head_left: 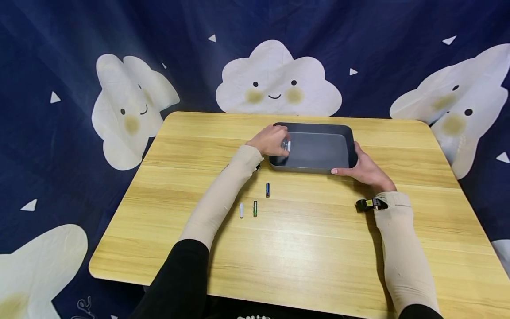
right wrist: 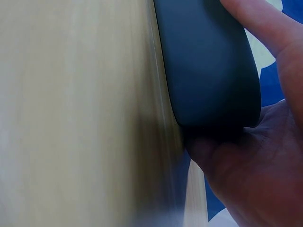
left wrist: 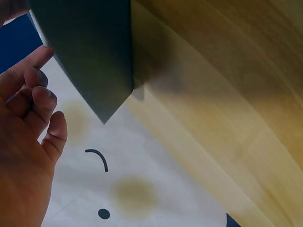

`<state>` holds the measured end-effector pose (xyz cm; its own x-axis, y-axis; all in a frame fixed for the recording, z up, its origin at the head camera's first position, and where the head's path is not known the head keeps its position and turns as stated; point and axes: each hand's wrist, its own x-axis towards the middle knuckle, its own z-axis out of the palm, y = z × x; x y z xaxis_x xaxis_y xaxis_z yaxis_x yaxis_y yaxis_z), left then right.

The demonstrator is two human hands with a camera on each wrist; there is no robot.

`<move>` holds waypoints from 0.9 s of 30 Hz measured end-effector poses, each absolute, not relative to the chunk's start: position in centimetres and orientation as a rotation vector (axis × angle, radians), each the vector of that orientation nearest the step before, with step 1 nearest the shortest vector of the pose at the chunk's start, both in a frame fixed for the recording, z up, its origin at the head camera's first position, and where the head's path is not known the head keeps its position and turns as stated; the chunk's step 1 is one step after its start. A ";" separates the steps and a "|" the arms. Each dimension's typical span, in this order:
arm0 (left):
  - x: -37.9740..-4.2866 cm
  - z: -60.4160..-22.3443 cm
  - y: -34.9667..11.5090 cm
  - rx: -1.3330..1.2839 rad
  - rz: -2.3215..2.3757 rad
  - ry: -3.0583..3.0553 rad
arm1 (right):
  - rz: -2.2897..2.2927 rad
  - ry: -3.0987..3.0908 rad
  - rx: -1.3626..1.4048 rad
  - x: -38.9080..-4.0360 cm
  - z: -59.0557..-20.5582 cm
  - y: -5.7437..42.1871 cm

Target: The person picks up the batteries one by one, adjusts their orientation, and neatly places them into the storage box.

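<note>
A dark grey rectangular tray (head_left: 320, 149) lies near the table's far edge. My left hand (head_left: 270, 141) reaches over its left end and pinches a small white battery (head_left: 288, 146) just above the tray floor. In the left wrist view, the curled fingers (left wrist: 43, 97) show beside the tray wall (left wrist: 90, 52), but the battery is out of sight. My right hand (head_left: 368, 170) grips the tray's near right corner, its thumb along the front wall. Three batteries lie nearer me on the table: a blue one (head_left: 268, 190), a green one (head_left: 255, 208) and a white one (head_left: 241, 210).
The light wooden table (head_left: 311, 248) has rounded corners. Behind it hangs a dark blue curtain (head_left: 191, 40) printed with white clouds. A small black wrist camera (head_left: 368, 204) sticks out beside my right wrist, above the table.
</note>
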<state>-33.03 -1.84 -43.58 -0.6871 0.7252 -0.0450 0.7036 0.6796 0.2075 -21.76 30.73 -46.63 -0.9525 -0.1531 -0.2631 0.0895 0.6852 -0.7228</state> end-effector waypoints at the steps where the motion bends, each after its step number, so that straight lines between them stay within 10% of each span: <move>1: -33.1 -43.7 -1.8 1.172 0.256 2.762 | -1.138 2.598 -0.055 -21.8 -46.7 30.7; 27: -33.5 -44.6 -0.8 1.136 0.127 2.729 | -1.160 2.600 -0.054 -21.7 -46.6 30.7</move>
<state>-33.52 -0.78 -44.55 -0.6909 0.7101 -0.1354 0.6945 0.7040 0.1483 -21.71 30.69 -46.62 -0.9564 -0.1518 -0.2496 0.0844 0.6742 -0.7337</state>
